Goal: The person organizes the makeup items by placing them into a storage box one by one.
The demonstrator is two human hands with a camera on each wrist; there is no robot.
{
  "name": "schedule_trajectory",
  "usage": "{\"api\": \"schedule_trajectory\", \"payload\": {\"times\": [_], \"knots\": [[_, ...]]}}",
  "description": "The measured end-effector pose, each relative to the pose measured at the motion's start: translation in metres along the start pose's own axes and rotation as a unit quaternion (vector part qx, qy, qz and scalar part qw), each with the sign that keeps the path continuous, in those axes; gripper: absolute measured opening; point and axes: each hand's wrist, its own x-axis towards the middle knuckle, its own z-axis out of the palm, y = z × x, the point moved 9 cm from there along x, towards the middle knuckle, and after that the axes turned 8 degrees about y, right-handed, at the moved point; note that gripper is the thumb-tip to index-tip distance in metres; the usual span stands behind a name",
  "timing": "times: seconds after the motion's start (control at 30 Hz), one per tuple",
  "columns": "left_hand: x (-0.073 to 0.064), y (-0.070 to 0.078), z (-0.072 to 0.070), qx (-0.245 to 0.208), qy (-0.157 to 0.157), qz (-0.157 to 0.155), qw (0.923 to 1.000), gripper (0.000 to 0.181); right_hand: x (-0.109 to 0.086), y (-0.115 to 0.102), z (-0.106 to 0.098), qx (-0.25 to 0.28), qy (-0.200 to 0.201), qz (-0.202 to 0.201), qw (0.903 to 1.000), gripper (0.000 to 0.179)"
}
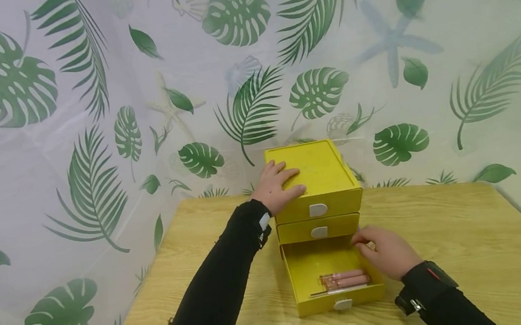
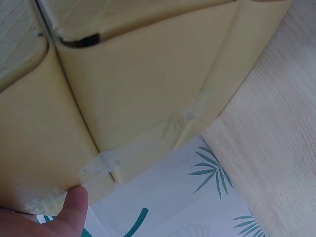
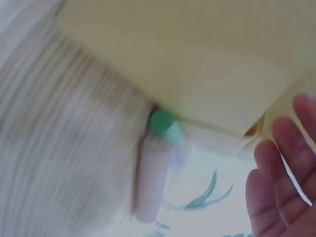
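Note:
A yellow three-drawer box (image 1: 310,165) stands on the table with its bottom drawer (image 1: 302,288) pulled out. Inside that drawer lie two slim pink tubes with clear ends (image 1: 346,282) and a thin stick-like item (image 1: 336,291) along the front wall. My left hand (image 1: 278,187) rests on the left edge of the box top, fingers spread; its fingertip shows at the box edge in the left wrist view. At the open drawer's right side is my right hand (image 1: 386,252), its thumb and forefinger close to the side wall. The right wrist view shows its fingers (image 3: 285,173) relaxed, holding nothing.
A pink bottle with a green cap (image 3: 155,168) appears beside the box in the right wrist view. The wooden table (image 1: 464,236) reaches back to a wall covering with leaf prints (image 1: 245,106). White pull tabs (image 1: 318,210) mark the upper drawers, which are closed.

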Motion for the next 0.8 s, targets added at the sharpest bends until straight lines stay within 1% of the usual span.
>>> {"api": "schedule_trajectory", "payload": {"times": [0.07, 0.2, 0.27, 0.37, 0.57, 0.67, 0.8], "knots": [[0.0, 0.0, 0.0, 0.0, -0.001, 0.0, 1.0, 0.057, -0.003, 0.011, -0.003, 0.0, 0.003, 0.016, 0.9999, 0.012], [0.001, 0.0, 0.001, 0.005, 0.0, -0.001, 1.0, 0.056, -0.008, 0.029, -0.003, -0.008, -0.021, 0.043, 0.9988, 0.018], [0.001, 0.0, 0.002, 0.007, 0.0, -0.003, 1.0, 0.056, -0.011, 0.037, -0.001, -0.019, -0.031, 0.048, 0.9982, 0.019], [0.001, -0.001, 0.003, 0.009, -0.001, -0.005, 0.9999, 0.055, -0.016, 0.049, 0.002, -0.039, -0.035, 0.052, 0.9973, 0.024], [0.0, -0.002, 0.004, 0.012, -0.004, -0.008, 0.9999, 0.055, -0.023, 0.068, 0.008, -0.063, -0.051, 0.056, 0.9952, 0.044], [0.001, -0.002, 0.003, 0.012, -0.004, -0.008, 0.9999, 0.055, -0.023, 0.071, 0.009, -0.078, -0.045, 0.046, 0.9949, 0.05], [0.001, -0.002, 0.003, 0.01, -0.002, -0.007, 0.9999, 0.055, -0.021, 0.072, 0.01, -0.102, -0.03, 0.032, 0.9938, 0.052]]}}
